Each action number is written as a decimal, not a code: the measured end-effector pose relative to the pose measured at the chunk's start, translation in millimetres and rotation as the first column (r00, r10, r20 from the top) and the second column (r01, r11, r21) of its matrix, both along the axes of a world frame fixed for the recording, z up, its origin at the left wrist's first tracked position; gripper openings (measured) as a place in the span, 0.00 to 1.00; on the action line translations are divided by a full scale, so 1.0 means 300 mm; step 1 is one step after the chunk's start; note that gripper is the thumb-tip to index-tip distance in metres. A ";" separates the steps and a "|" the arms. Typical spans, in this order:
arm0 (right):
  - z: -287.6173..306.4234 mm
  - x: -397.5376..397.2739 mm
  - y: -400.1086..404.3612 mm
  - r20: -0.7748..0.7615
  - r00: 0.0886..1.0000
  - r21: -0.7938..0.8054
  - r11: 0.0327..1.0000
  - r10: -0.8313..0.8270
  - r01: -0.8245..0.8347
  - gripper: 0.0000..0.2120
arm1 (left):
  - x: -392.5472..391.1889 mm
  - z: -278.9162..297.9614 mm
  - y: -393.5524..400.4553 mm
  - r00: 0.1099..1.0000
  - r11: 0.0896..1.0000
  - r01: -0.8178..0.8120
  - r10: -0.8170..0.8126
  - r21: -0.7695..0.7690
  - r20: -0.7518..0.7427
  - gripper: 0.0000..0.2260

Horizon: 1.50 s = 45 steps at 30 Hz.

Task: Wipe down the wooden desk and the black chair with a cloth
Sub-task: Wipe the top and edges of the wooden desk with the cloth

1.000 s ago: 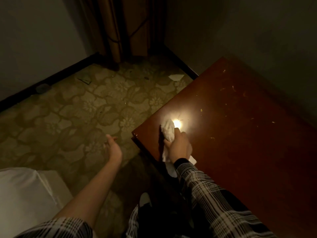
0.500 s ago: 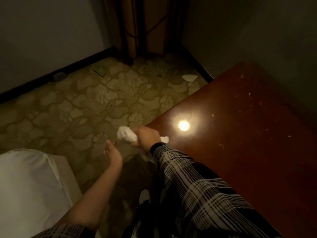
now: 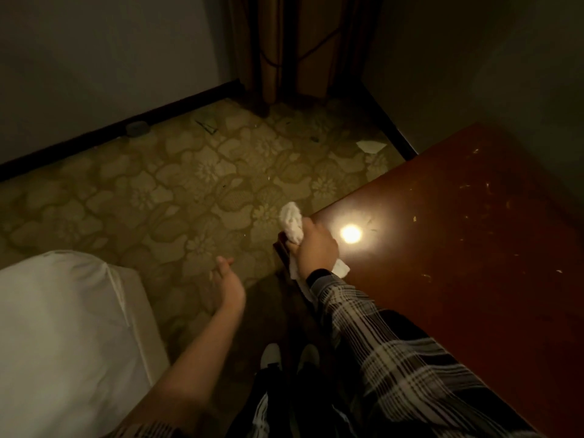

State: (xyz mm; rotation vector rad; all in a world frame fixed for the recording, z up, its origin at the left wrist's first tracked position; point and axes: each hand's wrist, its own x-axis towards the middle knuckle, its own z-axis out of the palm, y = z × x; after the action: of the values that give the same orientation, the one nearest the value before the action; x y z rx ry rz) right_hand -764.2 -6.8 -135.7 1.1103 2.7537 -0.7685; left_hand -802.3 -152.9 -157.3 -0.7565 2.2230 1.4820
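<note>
A dark reddish wooden desk [image 3: 458, 248] fills the right side, with small specks of debris on its top and a bright light reflection near its left corner. My right hand [image 3: 316, 248] grips a bunched white cloth [image 3: 292, 221] at that near-left corner of the desk, with part of the cloth hanging below my wrist. My left hand [image 3: 227, 281] hovers open over the floor, left of the desk, holding nothing. No black chair is in view.
A white bed corner [image 3: 69, 327] sits at the lower left. The patterned floor [image 3: 177, 191] holds a white paper scrap [image 3: 369, 147] and small litter near the wall. A curtain [image 3: 284, 42] hangs at the far corner. My shoes [image 3: 271, 355] show below.
My right hand swept the cloth left off the desk's corner half a second ago and has now come back onto the corner. The left hand has stayed roughly where it was.
</note>
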 end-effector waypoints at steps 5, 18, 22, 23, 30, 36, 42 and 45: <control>0.038 -0.068 -0.046 -0.092 0.953 -0.313 0.900 0.287 -0.302 0.22 | 0.037 0.013 0.056 0.999 0.996 0.052 -0.052 -0.072 -0.005 0.21; 0.036 0.563 0.211 0.196 0.977 0.108 0.988 0.090 -0.113 0.30 | 0.207 0.061 0.443 0.413 0.319 0.838 -0.901 -0.443 0.131 0.43; 0.026 0.547 0.292 0.192 0.974 0.079 0.987 0.122 -0.140 0.28 | 0.236 0.082 0.573 0.400 0.267 0.845 -0.890 -0.463 0.217 0.44; 0.020 0.538 0.325 0.191 0.977 0.089 0.989 0.099 -0.118 0.26 | 0.231 0.084 0.600 0.414 0.272 0.839 -0.881 -0.472 0.229 0.44; 0.035 0.468 0.553 0.085 0.968 0.166 0.962 -0.235 0.219 0.20 | 0.141 0.042 0.670 0.412 0.230 0.831 -0.867 -0.506 0.282 0.42; 0.031 0.526 0.221 0.100 0.995 0.109 0.994 0.011 -0.022 0.27 | 0.119 0.044 0.671 0.376 0.205 0.868 -0.865 -0.451 0.332 0.33; 0.027 0.523 0.365 0.141 0.979 0.036 0.989 -0.147 0.144 0.24 | 0.073 0.019 0.641 0.376 0.294 0.913 -0.875 -0.282 0.304 0.39; 0.023 0.486 0.359 0.138 0.917 0.063 0.927 -0.374 0.369 0.24 | 0.070 0.041 0.646 0.387 0.297 0.908 -0.866 -0.296 0.316 0.33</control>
State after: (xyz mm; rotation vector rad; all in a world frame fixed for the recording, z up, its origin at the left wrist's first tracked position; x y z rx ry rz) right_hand -618.3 100.9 -128.8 1.6565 2.4729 -0.6378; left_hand -781.4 40.9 -145.0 0.3881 2.2254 0.3474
